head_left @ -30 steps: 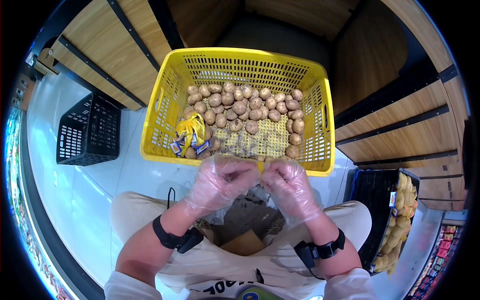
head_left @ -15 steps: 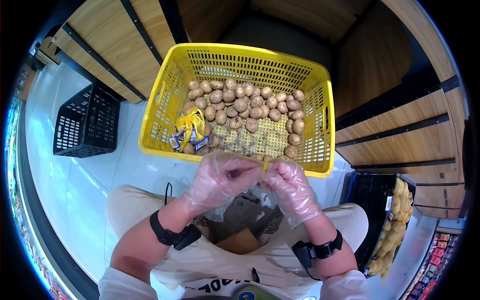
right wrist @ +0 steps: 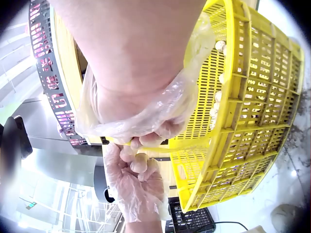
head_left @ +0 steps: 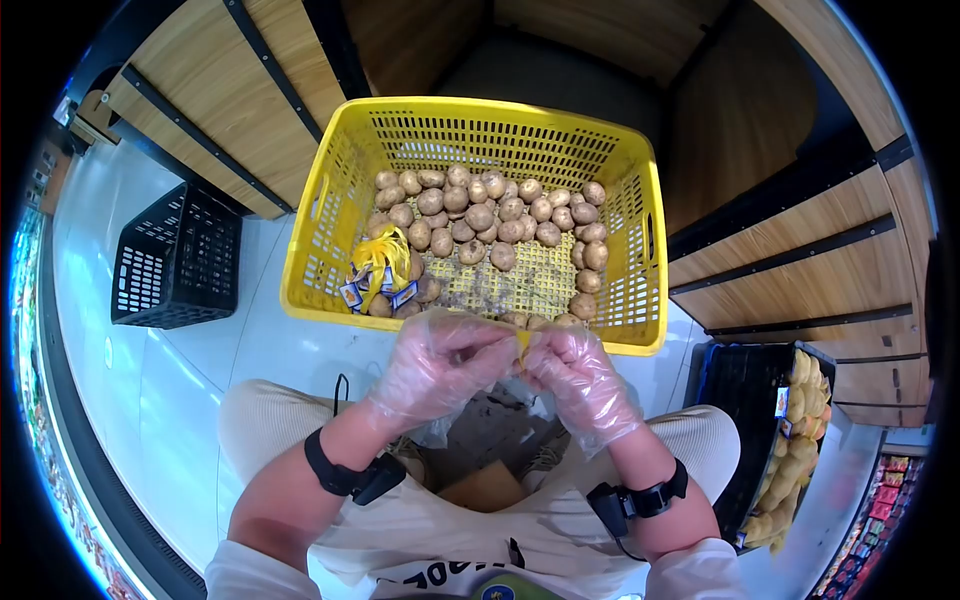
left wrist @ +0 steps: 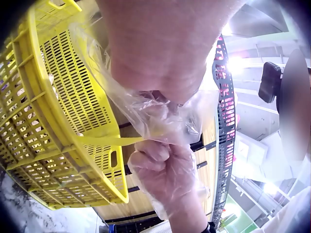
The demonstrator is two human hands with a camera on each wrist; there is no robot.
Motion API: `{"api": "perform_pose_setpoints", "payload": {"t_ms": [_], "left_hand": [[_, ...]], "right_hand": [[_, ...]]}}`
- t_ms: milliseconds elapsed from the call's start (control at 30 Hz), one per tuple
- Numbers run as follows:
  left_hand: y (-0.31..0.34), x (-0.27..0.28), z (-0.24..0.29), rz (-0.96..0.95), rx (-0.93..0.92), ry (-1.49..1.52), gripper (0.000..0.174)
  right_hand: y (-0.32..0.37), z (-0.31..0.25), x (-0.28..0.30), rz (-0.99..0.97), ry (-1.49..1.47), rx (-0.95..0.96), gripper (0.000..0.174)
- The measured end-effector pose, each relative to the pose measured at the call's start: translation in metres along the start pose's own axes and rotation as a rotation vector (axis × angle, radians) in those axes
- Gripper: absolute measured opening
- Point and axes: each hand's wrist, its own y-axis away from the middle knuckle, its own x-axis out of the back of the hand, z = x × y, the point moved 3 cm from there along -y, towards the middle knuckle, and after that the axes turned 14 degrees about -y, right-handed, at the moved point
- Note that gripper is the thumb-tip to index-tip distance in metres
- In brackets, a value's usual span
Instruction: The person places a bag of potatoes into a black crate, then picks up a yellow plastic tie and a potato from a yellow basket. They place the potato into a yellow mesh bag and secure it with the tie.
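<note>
In the head view both hands wear clear plastic gloves and meet at the near rim of a yellow crate [head_left: 470, 108]. My left hand [head_left: 445, 362] and right hand [head_left: 578, 375] pinch a thin yellow strip [head_left: 522, 342] between them, fingertips almost together. From the left wrist view, the strip [left wrist: 112, 141] runs sideways out of the fingers, in front of the crate [left wrist: 73, 92]. Many brown potatoes [head_left: 480, 215] lie in the crate. A bundle of yellow strips [head_left: 382, 255] with blue-and-white labels [head_left: 402, 294] rests on potatoes in its near left corner.
A black slatted basket [head_left: 178, 258] stands on the floor to the left. To the right, a black crate [head_left: 735, 420] holds yellow-netted bags of potatoes [head_left: 795, 450]. Wooden panels [head_left: 800, 270] flank the crate. The person's knees [head_left: 265, 430] are close below the hands.
The head view shifts slightly and returns. Both hands stay together on the yellow strip, with only small finger movements; the potatoes and the bundle stay in place.
</note>
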Motion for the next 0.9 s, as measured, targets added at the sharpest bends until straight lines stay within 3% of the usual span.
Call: {"api": "perform_pose_setpoints", "payload": {"t_ms": [367,900], "left_hand": [[0.001,0.0,0.002,0.054,-0.004,-0.092,0.015],[-0.001,0.002,0.005,0.059,0.134,-0.049,0.015]], "right_hand": [[0.003,-0.015,-0.007,-0.04,0.107,-0.066,0.018],[0.0,-0.01,-0.007,-0.013,-0.078,-0.067,0.016]]}}
